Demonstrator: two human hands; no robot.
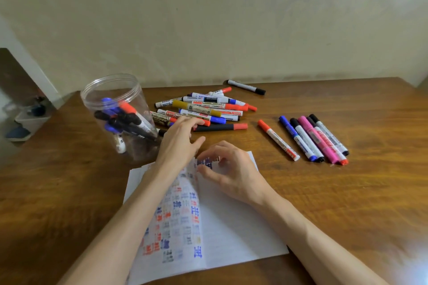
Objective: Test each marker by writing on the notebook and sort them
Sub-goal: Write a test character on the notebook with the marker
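Observation:
An open notebook (pixel 231 222) lies in front of me; its left page (pixel 178 222) carries blue, red and grey test marks and is lifted into a curve. My left hand (pixel 178 143) rests at the page's top, fingers spread toward the loose pile of markers (pixel 203 109) behind it. My right hand (pixel 229 171) hovers over the right page's top, fingers curled and apart, holding nothing. A row of sorted markers (pixel 312 139) lies to the right. A clear plastic jar (pixel 120 115) at the left holds several blue, black and red markers.
A single black-capped marker (pixel 246 87) lies alone near the table's back edge by the wall. The wooden table (pixel 370 192) extends right of the notebook. Beyond the table's left edge, a grey bin (pixel 32 118) sits on the floor.

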